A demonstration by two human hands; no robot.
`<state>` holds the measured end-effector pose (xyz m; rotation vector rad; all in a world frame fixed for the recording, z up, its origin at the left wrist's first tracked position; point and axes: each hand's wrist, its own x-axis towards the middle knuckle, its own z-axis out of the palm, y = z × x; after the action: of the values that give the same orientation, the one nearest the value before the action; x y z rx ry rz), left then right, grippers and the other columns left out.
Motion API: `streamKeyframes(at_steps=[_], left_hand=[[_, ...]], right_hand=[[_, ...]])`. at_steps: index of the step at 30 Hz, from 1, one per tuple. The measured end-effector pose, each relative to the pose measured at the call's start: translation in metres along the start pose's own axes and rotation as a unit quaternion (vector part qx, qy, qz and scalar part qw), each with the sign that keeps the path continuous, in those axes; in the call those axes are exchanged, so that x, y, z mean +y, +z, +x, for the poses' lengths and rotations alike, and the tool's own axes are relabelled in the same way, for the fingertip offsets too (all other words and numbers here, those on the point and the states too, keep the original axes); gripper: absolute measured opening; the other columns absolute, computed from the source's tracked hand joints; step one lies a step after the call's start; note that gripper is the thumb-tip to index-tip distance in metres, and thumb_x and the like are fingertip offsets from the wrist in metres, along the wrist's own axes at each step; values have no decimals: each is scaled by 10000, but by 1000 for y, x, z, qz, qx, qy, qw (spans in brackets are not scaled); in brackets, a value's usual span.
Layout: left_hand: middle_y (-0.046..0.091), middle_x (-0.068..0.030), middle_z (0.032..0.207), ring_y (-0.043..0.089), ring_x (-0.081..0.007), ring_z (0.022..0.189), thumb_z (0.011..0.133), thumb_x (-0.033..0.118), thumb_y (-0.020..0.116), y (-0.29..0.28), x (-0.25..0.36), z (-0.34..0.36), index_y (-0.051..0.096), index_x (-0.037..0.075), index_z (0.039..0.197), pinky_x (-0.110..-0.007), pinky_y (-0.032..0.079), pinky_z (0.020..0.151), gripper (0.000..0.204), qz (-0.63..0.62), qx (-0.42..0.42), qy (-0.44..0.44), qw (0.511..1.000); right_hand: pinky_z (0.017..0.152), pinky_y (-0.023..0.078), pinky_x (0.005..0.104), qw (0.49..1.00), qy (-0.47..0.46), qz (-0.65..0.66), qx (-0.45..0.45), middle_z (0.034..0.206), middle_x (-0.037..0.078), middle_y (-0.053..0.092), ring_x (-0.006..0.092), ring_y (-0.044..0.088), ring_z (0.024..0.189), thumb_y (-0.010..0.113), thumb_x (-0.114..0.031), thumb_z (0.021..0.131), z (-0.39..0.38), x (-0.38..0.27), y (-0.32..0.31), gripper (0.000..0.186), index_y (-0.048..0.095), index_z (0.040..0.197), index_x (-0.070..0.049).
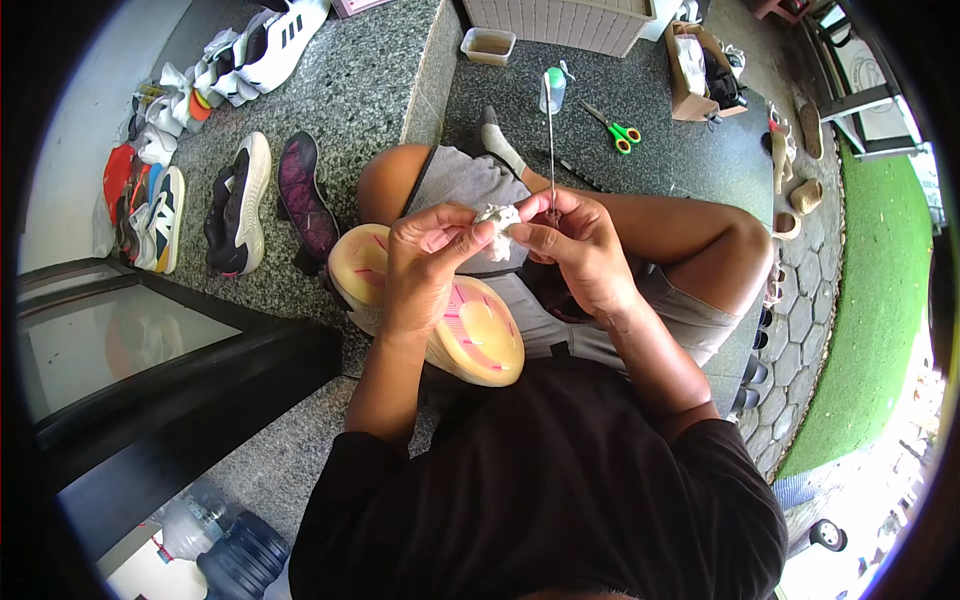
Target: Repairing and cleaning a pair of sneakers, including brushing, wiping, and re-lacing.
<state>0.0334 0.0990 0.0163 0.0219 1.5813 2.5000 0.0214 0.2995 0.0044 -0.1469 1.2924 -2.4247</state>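
My left hand (430,260) pinches a crumpled white piece of cloth or tissue (498,222) in front of my lap. My right hand (580,250) holds a long thin metal rod (550,130), pointing away from me, with its thumb at the white piece; the rod's near end is hidden by the fingers. A shoe (475,325) with a cream sole marked in pink rests on my lap under my left forearm, sole up, beside a similar sole (362,255) partly behind my left hand.
Shoes (240,200) line the stone ledge (370,80) at left, near a dark-framed glass panel (130,340). Ahead lie scissors (622,135), a small bottle (553,92), a plastic tub (488,45) and a box of shoes (700,75). Water jugs (240,560) sit lower left, footwear (808,197) at right.
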Motion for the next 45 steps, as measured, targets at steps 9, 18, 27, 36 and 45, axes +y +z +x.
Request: streamKeyframes(at_steps=[9, 18, 27, 36, 45], left_hand=[[754, -107, 988, 724, -156, 870, 949, 4, 713, -2, -3, 1, 730, -34, 1057, -303, 592, 834, 115, -43, 43, 34, 998], [759, -163, 1065, 740, -190, 921, 895, -51, 760, 0, -3, 0, 731, -65, 1105, -317, 612, 827, 213, 79, 37, 99, 991], [720, -99, 1071, 719, -172, 979, 872, -115, 752, 6, -4, -4, 746, -60, 1096, -292, 606, 857, 230, 116, 14, 133, 984], [700, -111, 1070, 720, -185, 985, 885, -114, 739, 10, -4, -3, 743, -79, 1085, -294, 614, 887, 203, 133, 12, 144, 981], [724, -98, 1008, 699, -138, 898, 875, -71, 775, 12, -3, -6, 753, -75, 1073, -256, 578, 796, 199, 155, 28, 147, 977]], right_hand=[[556, 424, 258, 964, 55, -245, 88, 715, 4, 633, 41, 541, 680, 608, -377, 1065, -15, 1, -29, 470, 712, 874, 40], [508, 420, 320, 906, 14, -416, 72, 645, 86, 634, 114, 519, 525, 654, -350, 1038, -27, -11, -43, 422, 755, 916, 41], [611, 470, 333, 907, 10, -417, 58, 744, 118, 689, 157, 590, 642, 678, -315, 1023, -28, -8, -45, 387, 741, 887, 42], [493, 317, 252, 933, -33, -354, 53, 625, -31, 498, 33, 410, 563, 598, -237, 1082, -31, 1, -43, 374, 670, 832, 33], [576, 411, 296, 928, -22, -368, 53, 660, 54, 609, 88, 471, 599, 663, -230, 1040, -34, -3, -37, 348, 720, 833, 43]])
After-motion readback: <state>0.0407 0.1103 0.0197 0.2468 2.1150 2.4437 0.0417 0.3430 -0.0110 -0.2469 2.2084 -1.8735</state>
